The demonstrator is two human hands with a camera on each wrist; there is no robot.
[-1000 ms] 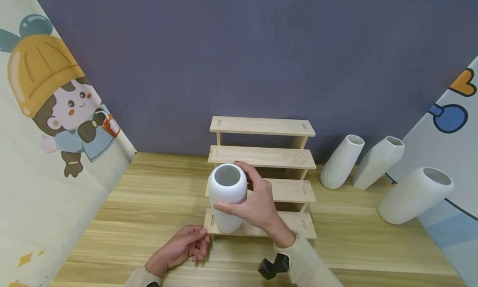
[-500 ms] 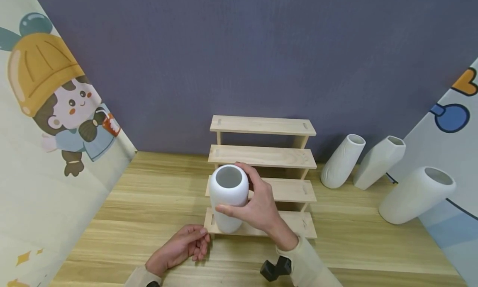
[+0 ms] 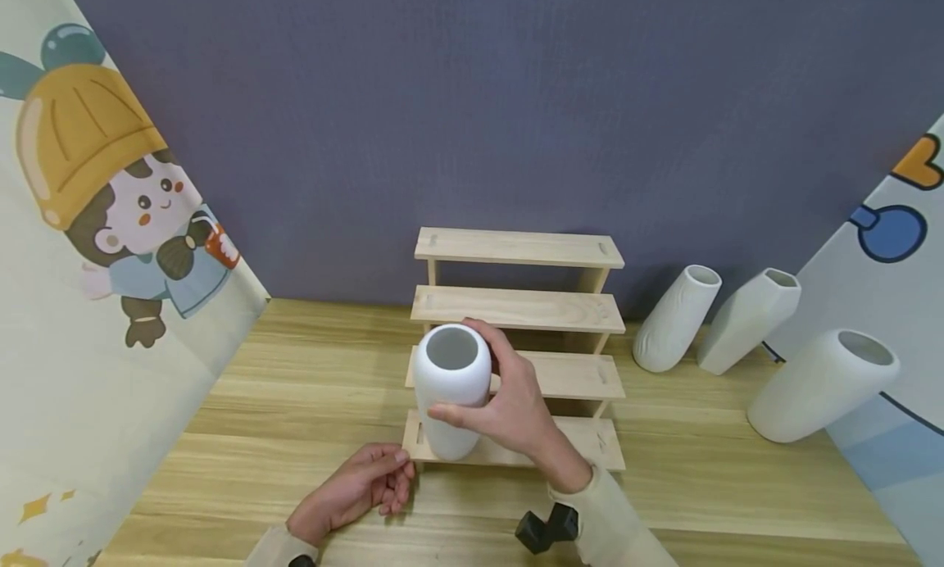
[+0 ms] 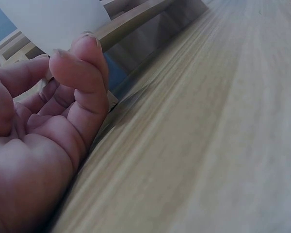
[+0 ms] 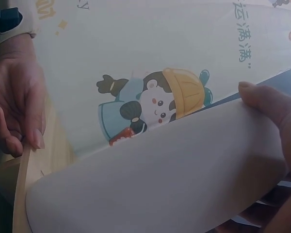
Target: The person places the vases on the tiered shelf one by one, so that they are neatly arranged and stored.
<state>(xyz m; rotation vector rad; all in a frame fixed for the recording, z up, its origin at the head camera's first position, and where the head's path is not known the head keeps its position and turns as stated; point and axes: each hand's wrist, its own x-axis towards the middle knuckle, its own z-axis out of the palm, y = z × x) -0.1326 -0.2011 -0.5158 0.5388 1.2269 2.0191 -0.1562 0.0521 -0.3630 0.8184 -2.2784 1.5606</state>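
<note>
A smooth white vase stands upright at the left end of the lowest step of a pale wooden four-tier display stand. My right hand grips the vase around its upper body, thumb in front and fingers behind; the right wrist view shows the vase's white side filling the grasp. Beside the lowest step's left front corner, my left hand pinches the board's edge with thumb and fingertips, its other fingers curled. Up close in the left wrist view, the left hand lies low by the tabletop.
To the right of the stand are a slim textured white vase, an angular white vase and a wider smooth white vase. A dark blue-grey wall rises right behind the stand. The wooden tabletop extends along both sides.
Almost nothing differs: the right hand and the vase have shifted very slightly to the right on the step. The left hand stays at the stand's corner.
</note>
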